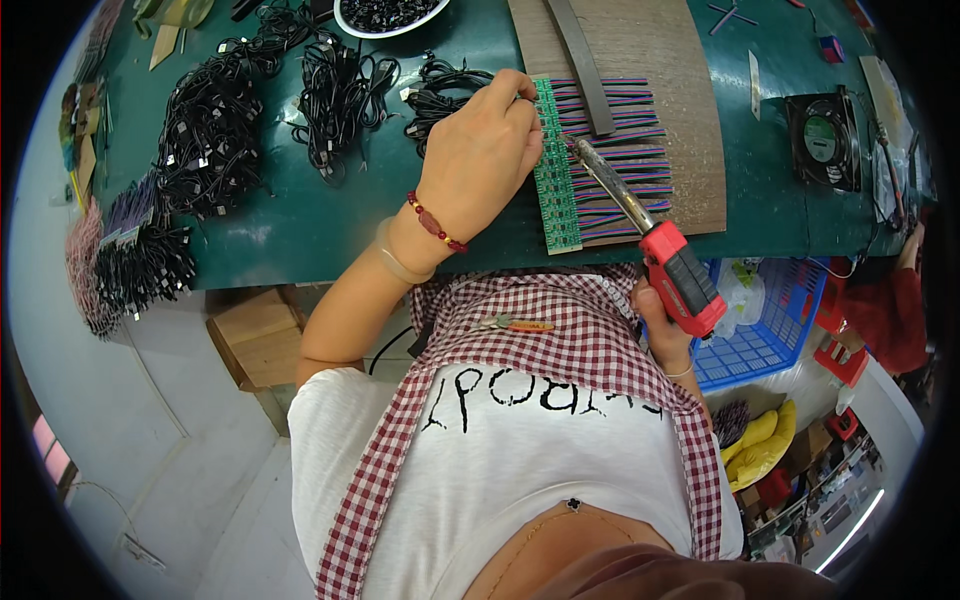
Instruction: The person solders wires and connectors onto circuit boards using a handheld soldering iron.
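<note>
My left hand [485, 150] rests with closed fingers on the left edge of a long green circuit strip [557, 190], holding something thin against it that I cannot make out. Rows of coloured wires [625, 150] run off the strip to the right across a brown wooden board [690, 110]. In my right hand [660, 325] is a red-handled soldering iron [680, 275], its metal tip touching the strip near the middle. A dark flat bar [585, 65] lies across the wires.
Bundles of black cables [210, 130] cover the left of the green table [300, 225], and another bundle [340, 95] lies nearer my hand. A white bowl [385, 15] stands at the far edge. A small black fan [825, 135] is at the right, a blue basket [770, 320] below the table edge.
</note>
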